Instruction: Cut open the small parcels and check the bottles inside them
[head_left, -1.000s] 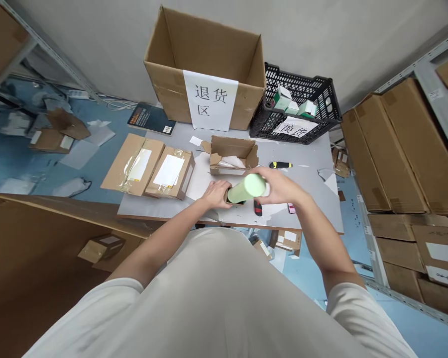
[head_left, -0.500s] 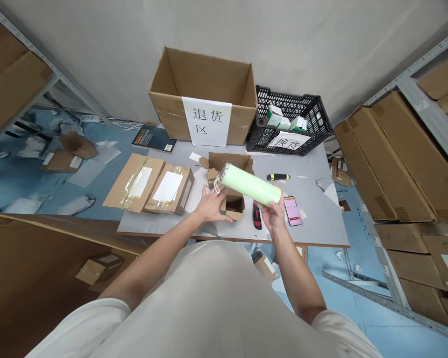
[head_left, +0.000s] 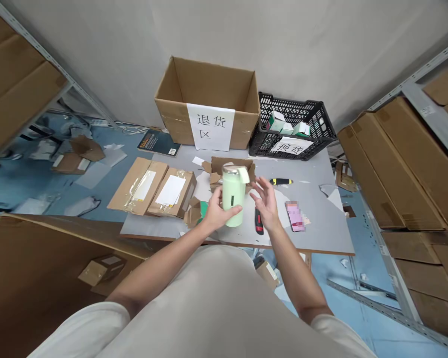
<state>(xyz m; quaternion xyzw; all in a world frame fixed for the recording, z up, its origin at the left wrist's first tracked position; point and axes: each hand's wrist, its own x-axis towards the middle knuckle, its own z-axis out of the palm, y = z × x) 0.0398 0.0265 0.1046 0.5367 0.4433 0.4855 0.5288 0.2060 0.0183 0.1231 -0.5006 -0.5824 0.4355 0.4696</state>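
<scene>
A pale green insulated bottle with a steel ring and a carry loop at its top stands upright above the table's front half. My left hand wraps around it from the left side. To its right, my right hand is raised with fingers apart, close to the bottle but holding nothing. Behind the bottle lies an opened cardboard box with its flaps up, partly hidden. A small carton with a green side sits left of my left hand. A red and black utility knife lies below my right hand.
Two taped parcels lie on the left, near a dark book. At the back stand a large cardboard box with a paper sign and a black crate holding small boxes. A yellow-black knife and a phone lie right.
The bottle has gone from lying tilted in my right hand to upright in my left hand. My right hand has let go. The small carton has shifted left.
</scene>
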